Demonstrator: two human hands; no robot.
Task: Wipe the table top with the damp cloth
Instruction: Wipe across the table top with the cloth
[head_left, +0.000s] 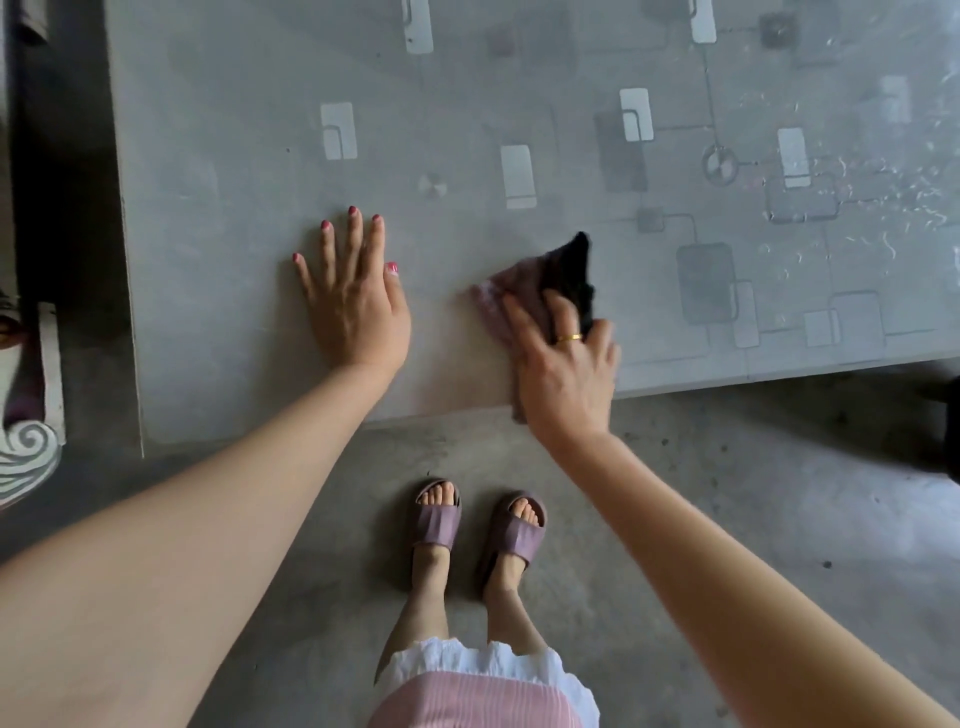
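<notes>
A grey table top (234, 218) with pale rectangle patterns fills the upper part of the head view. My left hand (358, 306) lies flat on it, fingers spread, holding nothing. To its right, near the table's front edge, my right hand (566, 369) presses down on a mauve and black cloth (535, 275). The cloth sticks out beyond my fingers toward the far side, and a bit of it hangs over the table edge under my palm.
The table's front edge (753, 379) runs slantwise above a bare concrete floor (779, 493). My feet in mauve slippers (436, 519) stand just below it. White streaks mark the table's right part (883, 197). A dark gap and patterned objects (26, 457) lie along the left.
</notes>
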